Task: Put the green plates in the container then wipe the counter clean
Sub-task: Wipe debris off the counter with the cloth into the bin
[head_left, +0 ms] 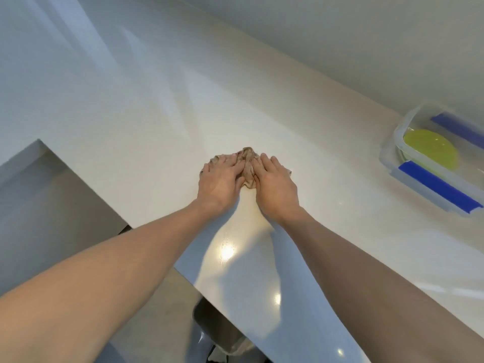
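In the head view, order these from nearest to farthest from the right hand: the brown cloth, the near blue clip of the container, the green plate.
1. Brown cloth: directly under the right hand, touching it.
2. Near blue clip: to the right, on the container's front edge.
3. Green plate: farther right and back, inside the container.

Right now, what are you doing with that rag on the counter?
A person is pressing a crumpled brown cloth flat on the white counter with both hands, the left hand and the right hand side by side on top of it. That looks like wiping. Off to the right, the green plates already sit inside the clear container with blue clips.
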